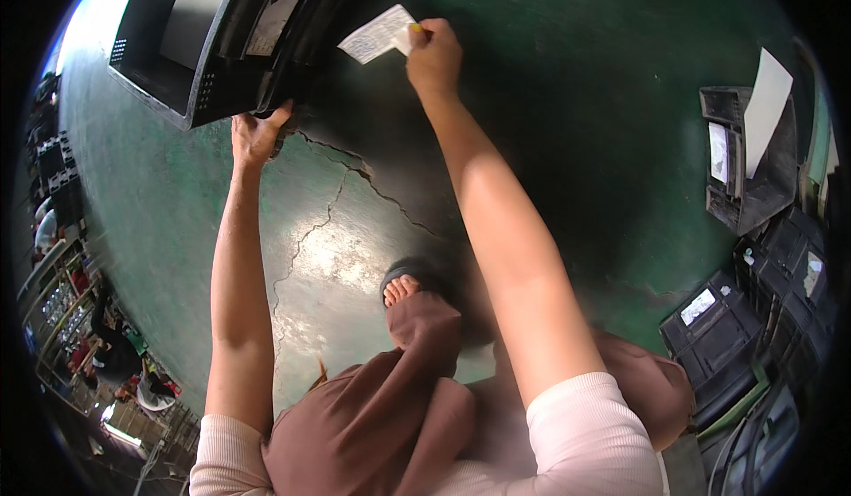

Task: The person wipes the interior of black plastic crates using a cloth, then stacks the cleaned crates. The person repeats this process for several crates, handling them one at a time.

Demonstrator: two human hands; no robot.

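Observation:
A black plastic crate [191, 97] is at the upper left, with a white sheet [197, 4] inside it and a torn paper label [277, 17] on its outer side. My left hand [257, 137] grips the crate's near lower edge, fingers tucked under and thumb up against its side. To the right of the crate, my right hand [434, 60] pinches a white slip of paper [377, 35] with writing on it, at the slip's right end. The slip is apart from the crate.
Cracks [341, 164] run across the green floor [612, 150]. At the right stands another black crate [753, 203] with a white board [767, 106] sticking out. More dark crates [714, 336] lie below it. People [115, 354] and racks are far off at the left.

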